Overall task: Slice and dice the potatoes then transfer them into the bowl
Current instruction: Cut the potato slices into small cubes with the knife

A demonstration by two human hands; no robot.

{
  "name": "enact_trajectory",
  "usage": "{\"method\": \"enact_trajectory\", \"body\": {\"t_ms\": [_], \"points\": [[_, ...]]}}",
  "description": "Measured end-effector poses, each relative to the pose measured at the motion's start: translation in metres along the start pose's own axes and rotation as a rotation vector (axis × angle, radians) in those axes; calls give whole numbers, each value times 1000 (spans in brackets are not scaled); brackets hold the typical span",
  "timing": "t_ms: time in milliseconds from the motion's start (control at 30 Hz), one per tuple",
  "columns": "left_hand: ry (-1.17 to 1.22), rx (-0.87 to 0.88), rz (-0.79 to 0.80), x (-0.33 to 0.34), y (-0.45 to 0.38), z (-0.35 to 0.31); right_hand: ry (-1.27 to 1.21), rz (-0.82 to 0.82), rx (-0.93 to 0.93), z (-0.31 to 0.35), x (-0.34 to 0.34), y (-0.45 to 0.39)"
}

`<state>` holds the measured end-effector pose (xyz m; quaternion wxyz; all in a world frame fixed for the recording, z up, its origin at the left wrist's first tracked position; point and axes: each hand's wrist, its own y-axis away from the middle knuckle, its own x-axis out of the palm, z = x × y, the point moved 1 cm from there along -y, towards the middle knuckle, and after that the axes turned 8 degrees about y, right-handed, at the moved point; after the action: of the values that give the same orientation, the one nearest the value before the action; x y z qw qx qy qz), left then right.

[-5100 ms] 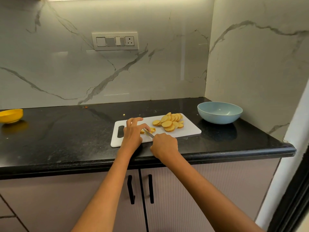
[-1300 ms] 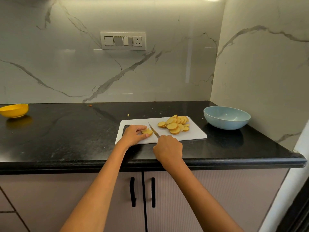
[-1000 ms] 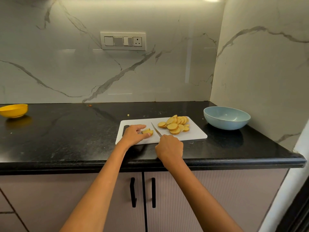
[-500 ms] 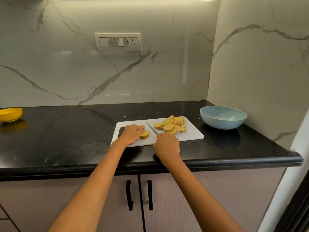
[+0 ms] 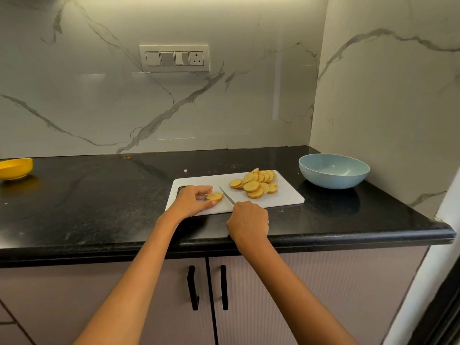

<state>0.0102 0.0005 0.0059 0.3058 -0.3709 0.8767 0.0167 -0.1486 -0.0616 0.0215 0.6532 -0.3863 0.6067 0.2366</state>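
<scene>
A white cutting board (image 5: 286, 199) lies on the black counter. On its right half sits a heap of round yellow potato slices (image 5: 256, 183). My left hand (image 5: 191, 200) pinches a small stack of potato slices (image 5: 214, 196) on the board's left half. My right hand (image 5: 249, 220) grips a knife (image 5: 226, 195) whose thin blade points up and left, its tip just right of the held slices. An empty light-blue bowl (image 5: 333, 170) stands on the counter right of the board.
A yellow bowl (image 5: 15, 168) sits at the counter's far left. Marble walls close the back and right side. A small potato scrap (image 5: 185, 171) lies behind the board. The counter's front edge runs under my wrists, with cabinet doors (image 5: 209, 290) below.
My left hand has gathered the slices into a small stack and holds it a little further left. The knife blade has stayed beside the stack. The camera shifted slightly.
</scene>
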Motion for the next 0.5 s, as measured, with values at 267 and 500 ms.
{"method": "enact_trajectory", "body": {"t_ms": [267, 500], "points": [[117, -22, -60, 7, 5, -3, 19, -19, -49, 12, -2, -3], [145, -44, -40, 3, 6, -4, -97, 34, 14, 5, -5, 6]]}}
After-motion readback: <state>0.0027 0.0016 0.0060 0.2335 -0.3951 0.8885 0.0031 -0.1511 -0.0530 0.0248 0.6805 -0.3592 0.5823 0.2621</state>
